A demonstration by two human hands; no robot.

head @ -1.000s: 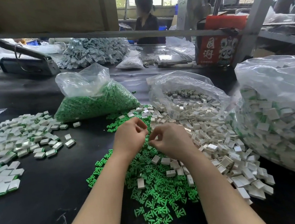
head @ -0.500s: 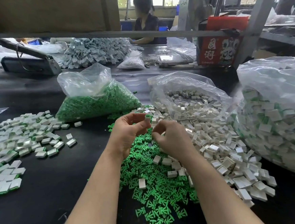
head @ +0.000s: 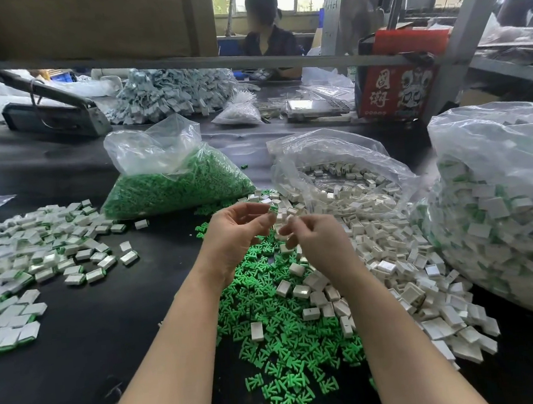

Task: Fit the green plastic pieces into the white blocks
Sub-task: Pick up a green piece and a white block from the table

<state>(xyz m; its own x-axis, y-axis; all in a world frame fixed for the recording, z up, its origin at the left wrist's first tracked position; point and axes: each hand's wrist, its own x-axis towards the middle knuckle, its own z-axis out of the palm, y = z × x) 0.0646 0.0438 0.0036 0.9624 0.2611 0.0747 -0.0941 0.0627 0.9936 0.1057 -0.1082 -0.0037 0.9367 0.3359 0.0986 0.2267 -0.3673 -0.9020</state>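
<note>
head view: a person's two bare hands meet above a dark worktop (head: 80, 360) strewn with small parts. the left hand (head: 236, 236), palm turned up, pinches a small white block with a green edge (head: 272, 209) between thumb and fingertips, its grip clamped on that piece. the right hand (head: 316, 242) hovers just beside it at 3 o'clock, fingers curled with thumb and forefinger drawn together; whether they hold anything is too small to tell. beneath the wrists, at 6 o'clock, lies a loose spread of green plastic pieces (head: 279, 344), and the heap of white blocks (head: 390, 255) runs from 3 o'clock down to 5 o'clock, a few blocks lying on the green. at 9 o'clock sits a pile of assembled white blocks with green edges (head: 24, 262). at 11 o'clock, a clear bag of green pieces (head: 174, 183); at 1 o'clock, an open clear bag of white blocks (head: 346, 179); at the right edge, a large bag of finished pieces (head: 499, 215). beyond a metal rail (head: 184, 63), another person (head: 268, 32) sits at 12 o'clock, near a red box (head: 399, 76).
</note>
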